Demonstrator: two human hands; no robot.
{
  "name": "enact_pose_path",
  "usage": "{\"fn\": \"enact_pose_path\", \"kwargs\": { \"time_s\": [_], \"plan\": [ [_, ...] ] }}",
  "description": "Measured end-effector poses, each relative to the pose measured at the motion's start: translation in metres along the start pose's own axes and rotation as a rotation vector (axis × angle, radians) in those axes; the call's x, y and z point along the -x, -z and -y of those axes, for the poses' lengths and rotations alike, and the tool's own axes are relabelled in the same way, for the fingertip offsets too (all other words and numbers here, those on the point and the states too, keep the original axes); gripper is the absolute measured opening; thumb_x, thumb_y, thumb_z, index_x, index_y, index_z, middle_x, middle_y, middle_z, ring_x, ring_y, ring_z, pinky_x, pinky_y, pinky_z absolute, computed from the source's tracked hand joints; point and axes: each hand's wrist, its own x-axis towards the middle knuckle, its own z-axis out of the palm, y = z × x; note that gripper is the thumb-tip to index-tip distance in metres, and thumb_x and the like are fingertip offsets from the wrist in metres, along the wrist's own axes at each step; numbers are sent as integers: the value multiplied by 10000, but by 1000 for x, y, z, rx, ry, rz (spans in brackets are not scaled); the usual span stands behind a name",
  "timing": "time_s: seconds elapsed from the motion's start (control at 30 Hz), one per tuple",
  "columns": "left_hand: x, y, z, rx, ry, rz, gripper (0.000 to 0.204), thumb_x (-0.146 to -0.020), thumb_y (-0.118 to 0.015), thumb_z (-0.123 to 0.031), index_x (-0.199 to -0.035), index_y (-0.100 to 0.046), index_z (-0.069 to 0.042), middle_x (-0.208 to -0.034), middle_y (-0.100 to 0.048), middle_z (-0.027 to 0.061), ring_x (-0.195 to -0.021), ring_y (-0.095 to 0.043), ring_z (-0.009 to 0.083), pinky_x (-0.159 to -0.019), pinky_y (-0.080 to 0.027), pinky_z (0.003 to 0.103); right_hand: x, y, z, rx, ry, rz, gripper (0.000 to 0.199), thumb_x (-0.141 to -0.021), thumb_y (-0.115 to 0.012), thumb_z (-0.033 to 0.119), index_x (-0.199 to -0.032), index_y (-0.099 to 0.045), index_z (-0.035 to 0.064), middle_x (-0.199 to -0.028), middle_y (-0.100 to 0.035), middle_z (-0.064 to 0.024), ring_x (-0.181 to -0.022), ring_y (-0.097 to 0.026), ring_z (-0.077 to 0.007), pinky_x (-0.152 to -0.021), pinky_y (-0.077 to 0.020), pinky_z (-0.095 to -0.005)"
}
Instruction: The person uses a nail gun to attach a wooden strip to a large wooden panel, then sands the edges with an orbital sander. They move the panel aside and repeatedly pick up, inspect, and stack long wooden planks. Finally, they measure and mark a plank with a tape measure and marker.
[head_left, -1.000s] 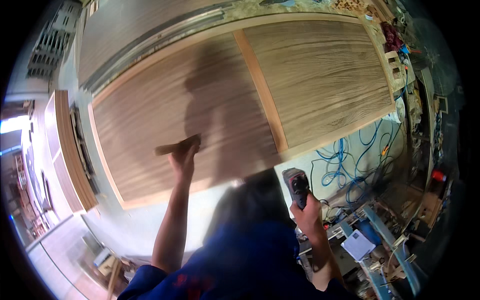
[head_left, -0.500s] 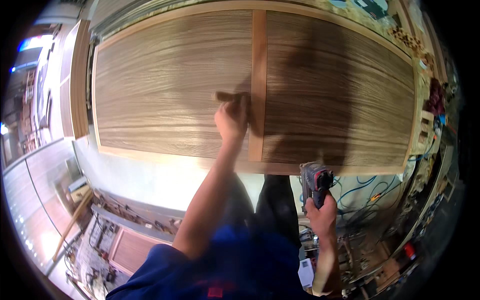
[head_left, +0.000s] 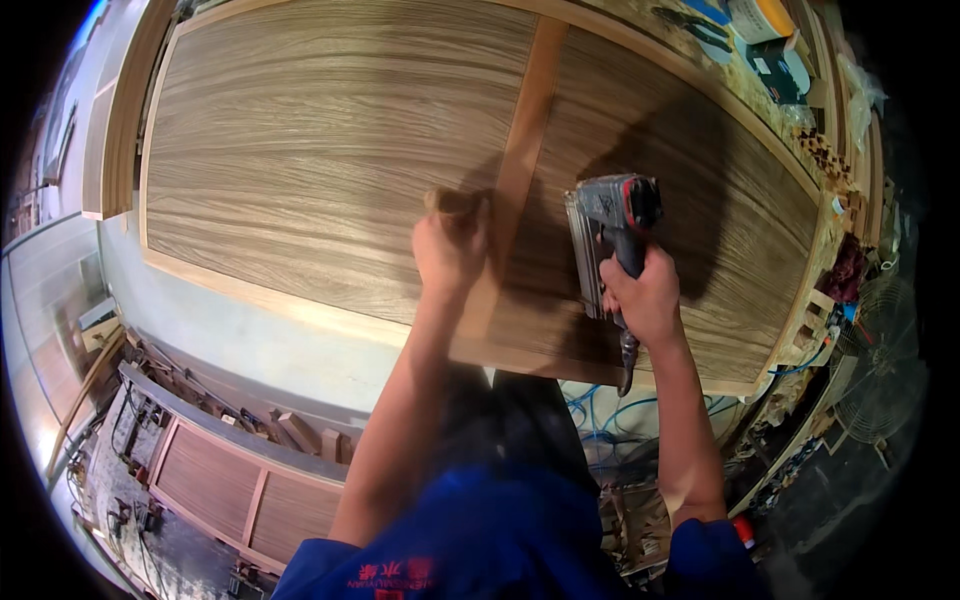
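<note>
My left hand is closed around a small, light brown wooden block, somewhat blurred, just left of the middle rail. Beneath it lies a large framed wood panel with dark grain and a paler frame. In my right hand is a nail gun, held by its grip above the panel's right section. An air-hose fitting hangs from the bottom of the grip. The gun's shadow falls on the panel, and I cannot tell if its nose touches the wood.
Pliers and a white-and-orange tub sit beyond the panel's far right edge. Blue air hose coils below the near edge. A smaller framed panel lies at lower left, and stacked boards stand at the left.
My right hand has lifted the nail gun from beside the panel's near edge to over its right section. My left hand remains by the middle rail. The view has turned somewhat.
</note>
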Motion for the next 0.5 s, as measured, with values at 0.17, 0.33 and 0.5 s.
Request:
{"fn": "enact_pose_path", "kwargs": {
  "time_s": [0.17, 0.33, 0.5],
  "plan": [
    [1, 7, -14, -217, -42, 34, 244, -920, -762, -213, -832, -711, 10, -683, -680, 168, -585, -637, 288, -608, -502, 363, -28, -14, 1, -67, -13, 46, 184, -937, -666, 61, -1087, -621, -34, -708, -546, -3, -501, -518, -80, -513, -506, -280],
    [1, 10, -2, -85, 30, 50, 194, -936, -762, -146, -887, -718, 37, -740, -727, 100, -632, -624, 137, -623, -499, 321, -34, -27, 8, -93, -21, 59, 234, -937, -666, 64, -1145, -637, -39, -720, -537, 9, -499, -508, -72, -514, -504, -275],
    [-3, 9, 0, 149, 134, 117, 178, -957, -753, -104, -973, -725, 71, -830, -720, 38, -744, -595, 72, -670, -489, 265, -36, -31, 6, -90, -40, 57, 251, -943, -662, 62, -1174, -643, -34, -724, -533, 11, -501, -506, -66, -512, -504, -273]
  ]
}}
